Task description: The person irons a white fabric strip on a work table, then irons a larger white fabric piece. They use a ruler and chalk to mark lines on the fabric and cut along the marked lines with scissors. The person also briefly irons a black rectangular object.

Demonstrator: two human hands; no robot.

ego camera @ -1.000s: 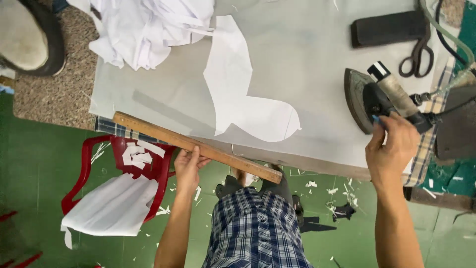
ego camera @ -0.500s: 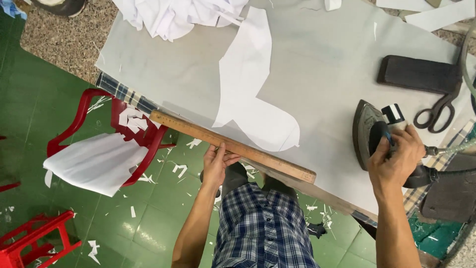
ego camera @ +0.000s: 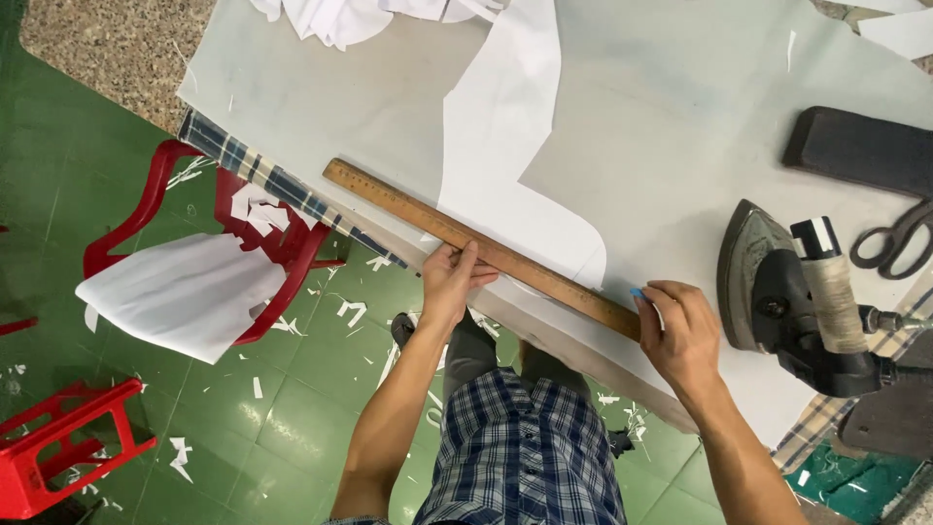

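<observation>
Since the earlier frames, the right hand [ego camera: 683, 331] has been taken off the iron [ego camera: 777, 292] and brought to the near end of the ruler [ego camera: 481, 250], where a small blue piece, probably chalk, is pinched in its fingers. The ruler is pressed down by the left hand [ego camera: 453, 279] across the lower edge of the white cloth piece [ego camera: 505, 146] on the worktop [ego camera: 661, 117]. Marking a line seems to be in hand; for it, the ruler must be kept steady.
</observation>
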